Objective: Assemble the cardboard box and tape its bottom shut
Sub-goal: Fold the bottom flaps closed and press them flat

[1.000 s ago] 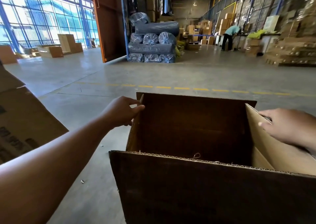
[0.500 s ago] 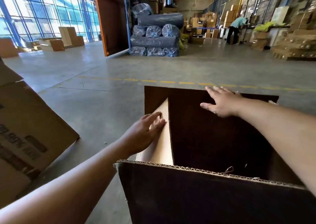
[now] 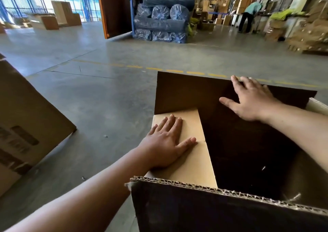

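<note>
1. On the concrete floor [image 3: 106, 97] just ahead of the person stands the box [image 3: 230, 207], its open end up and its near wall filling the bottom of the head view.
2. Half a second ago the left flap [image 3: 188, 153] stood tilted; now it lies nearly flat across the opening, with the left hand [image 3: 166, 148] resting on it, fingers [image 3: 174, 123] straight and spread, gripping nothing.
3. Meanwhile the right hand [image 3: 252, 100] stays against the inside of the far flap [image 3: 195, 90], fingers straight with their tips at its top edge, palm pressing rather than clasping; that flap stands upright.
4. Judged from this, folding has begun: one short flap is down, the right flap [image 3: 317, 106] stands up at the frame edge, and no tape is in sight, so taping looks some way off.
5. Beside the box on the left leans another carton [image 3: 26, 121].
6. Beyond, a dashed yellow line [image 3: 177, 71] crosses the floor; wrapped blue rolls [image 3: 163, 19] are stacked by an orange door, glazed walls run along the left, cardboard piles the right, and a worker [image 3: 249, 14] bends over far off.
</note>
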`<move>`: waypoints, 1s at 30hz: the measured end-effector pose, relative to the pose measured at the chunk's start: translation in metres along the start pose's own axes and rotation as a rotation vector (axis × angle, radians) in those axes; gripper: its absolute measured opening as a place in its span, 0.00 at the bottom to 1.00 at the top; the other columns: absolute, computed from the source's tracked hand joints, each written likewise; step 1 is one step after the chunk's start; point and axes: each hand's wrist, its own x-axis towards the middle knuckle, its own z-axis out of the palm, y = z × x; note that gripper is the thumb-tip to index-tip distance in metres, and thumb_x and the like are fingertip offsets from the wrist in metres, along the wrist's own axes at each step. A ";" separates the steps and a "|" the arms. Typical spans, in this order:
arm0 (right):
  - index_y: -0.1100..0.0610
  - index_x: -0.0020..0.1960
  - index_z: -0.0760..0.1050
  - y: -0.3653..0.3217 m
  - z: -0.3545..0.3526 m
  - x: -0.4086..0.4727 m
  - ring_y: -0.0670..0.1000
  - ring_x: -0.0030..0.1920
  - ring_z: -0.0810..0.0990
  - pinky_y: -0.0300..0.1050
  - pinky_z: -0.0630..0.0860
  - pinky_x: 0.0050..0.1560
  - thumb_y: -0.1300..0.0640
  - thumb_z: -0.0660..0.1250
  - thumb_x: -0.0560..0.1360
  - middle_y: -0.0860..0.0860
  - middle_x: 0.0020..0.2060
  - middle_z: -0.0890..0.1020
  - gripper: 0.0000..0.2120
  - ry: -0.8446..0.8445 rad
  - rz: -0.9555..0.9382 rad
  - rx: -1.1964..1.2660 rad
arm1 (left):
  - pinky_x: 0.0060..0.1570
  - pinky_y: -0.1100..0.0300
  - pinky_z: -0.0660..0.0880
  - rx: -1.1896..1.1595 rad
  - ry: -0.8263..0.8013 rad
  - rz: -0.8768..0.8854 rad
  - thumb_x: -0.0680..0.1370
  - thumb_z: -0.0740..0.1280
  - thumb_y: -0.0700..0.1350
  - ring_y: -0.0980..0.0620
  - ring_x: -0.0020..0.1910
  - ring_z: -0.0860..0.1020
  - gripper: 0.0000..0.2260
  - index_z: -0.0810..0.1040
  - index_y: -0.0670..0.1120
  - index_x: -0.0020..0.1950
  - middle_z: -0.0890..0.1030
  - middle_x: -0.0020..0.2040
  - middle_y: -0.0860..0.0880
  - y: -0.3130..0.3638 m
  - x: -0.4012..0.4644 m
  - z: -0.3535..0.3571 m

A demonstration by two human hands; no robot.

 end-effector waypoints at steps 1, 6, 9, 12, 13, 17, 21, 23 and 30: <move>0.47 0.77 0.39 0.000 0.000 0.000 0.55 0.77 0.46 0.59 0.48 0.74 0.22 0.36 0.61 0.54 0.78 0.48 0.50 -0.001 0.000 0.002 | 0.77 0.50 0.39 0.016 -0.005 0.004 0.73 0.42 0.76 0.55 0.78 0.36 0.42 0.37 0.56 0.80 0.37 0.80 0.54 0.001 0.000 0.000; 0.47 0.78 0.39 0.001 0.001 0.000 0.55 0.77 0.45 0.58 0.47 0.74 0.22 0.39 0.63 0.54 0.78 0.48 0.49 -0.012 0.024 0.006 | 0.76 0.51 0.37 0.121 -0.048 0.039 0.74 0.44 0.75 0.54 0.78 0.35 0.40 0.38 0.57 0.80 0.37 0.80 0.53 0.001 -0.005 0.001; 0.46 0.77 0.37 0.004 -0.001 -0.002 0.54 0.77 0.42 0.58 0.45 0.74 0.24 0.44 0.67 0.53 0.78 0.46 0.46 -0.035 0.045 0.005 | 0.76 0.50 0.36 0.211 -0.057 0.058 0.75 0.44 0.75 0.54 0.78 0.35 0.40 0.40 0.56 0.81 0.37 0.81 0.52 0.003 -0.007 0.004; 0.46 0.76 0.33 0.003 -0.003 -0.008 0.53 0.77 0.37 0.57 0.42 0.74 0.25 0.47 0.69 0.52 0.78 0.41 0.46 -0.076 0.040 -0.001 | 0.77 0.49 0.37 0.213 -0.051 0.045 0.74 0.44 0.76 0.54 0.78 0.35 0.42 0.39 0.54 0.81 0.38 0.80 0.53 0.004 -0.007 0.005; 0.45 0.76 0.31 0.002 -0.003 -0.011 0.53 0.76 0.36 0.57 0.41 0.74 0.25 0.48 0.69 0.52 0.77 0.39 0.46 -0.084 0.038 0.002 | 0.77 0.49 0.38 0.216 -0.052 0.042 0.73 0.44 0.76 0.54 0.78 0.35 0.43 0.39 0.54 0.81 0.38 0.80 0.53 0.004 -0.007 0.005; 0.45 0.75 0.30 -0.002 -0.007 -0.019 0.52 0.75 0.32 0.57 0.39 0.74 0.26 0.50 0.70 0.51 0.77 0.35 0.46 -0.082 0.038 0.040 | 0.77 0.51 0.38 0.227 -0.043 0.043 0.73 0.44 0.76 0.55 0.78 0.36 0.42 0.40 0.54 0.81 0.38 0.80 0.53 0.004 -0.008 0.003; 0.45 0.75 0.30 -0.001 -0.014 -0.026 0.51 0.75 0.32 0.57 0.39 0.74 0.28 0.52 0.72 0.51 0.76 0.34 0.45 -0.110 0.018 0.046 | 0.77 0.52 0.38 0.230 -0.044 0.048 0.73 0.44 0.76 0.55 0.78 0.37 0.42 0.40 0.55 0.81 0.39 0.81 0.53 0.004 -0.009 0.003; 0.45 0.75 0.30 0.006 -0.022 -0.033 0.51 0.75 0.32 0.58 0.41 0.74 0.30 0.55 0.72 0.50 0.76 0.34 0.45 -0.136 -0.027 0.054 | 0.78 0.51 0.40 0.226 -0.049 0.053 0.71 0.43 0.78 0.55 0.78 0.38 0.44 0.41 0.56 0.81 0.40 0.81 0.53 0.003 -0.007 0.003; 0.47 0.78 0.42 0.067 -0.056 -0.073 0.50 0.77 0.45 0.56 0.50 0.75 0.34 0.59 0.74 0.49 0.78 0.44 0.42 -0.201 -0.067 0.070 | 0.76 0.57 0.54 0.116 -0.067 0.050 0.62 0.49 0.82 0.53 0.78 0.57 0.51 0.55 0.58 0.80 0.52 0.81 0.57 -0.004 -0.012 -0.015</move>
